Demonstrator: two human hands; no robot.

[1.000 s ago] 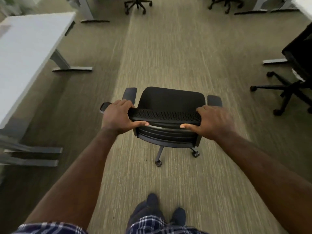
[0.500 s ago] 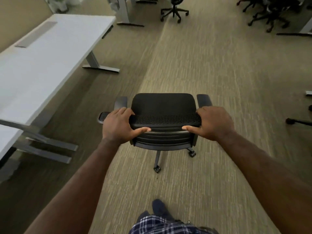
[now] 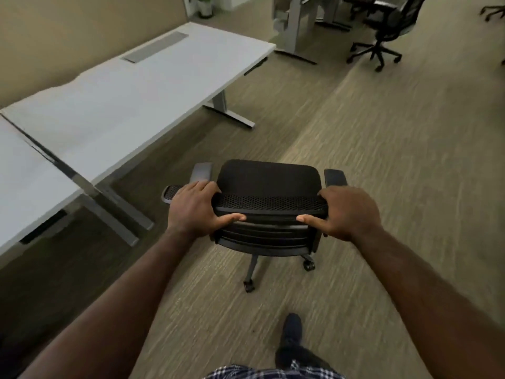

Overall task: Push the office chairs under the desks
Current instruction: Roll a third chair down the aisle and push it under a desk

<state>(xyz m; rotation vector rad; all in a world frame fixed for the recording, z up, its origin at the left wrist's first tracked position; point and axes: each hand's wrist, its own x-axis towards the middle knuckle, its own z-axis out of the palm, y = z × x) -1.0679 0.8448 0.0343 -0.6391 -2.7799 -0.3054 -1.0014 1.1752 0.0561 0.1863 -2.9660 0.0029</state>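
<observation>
Both hands are gripping the top rail of the black mesh-backed office chair (image 3: 269,187): left hand (image 3: 195,212) closed over the left corner, thumb lying along the rear face; right hand (image 3: 348,213) doing the same at the right corner. Chair is standing on the striped carpet (image 3: 382,165) in the aisle, clear of the long white desk with grey metal legs (image 3: 123,99) off to the left, seat facing away.

Judgement: the chair is needing a turn left to face the desk. Pushing evenly with both hands, keeping armrests below the desktop edge and castors off the desk's floor rails.
</observation>
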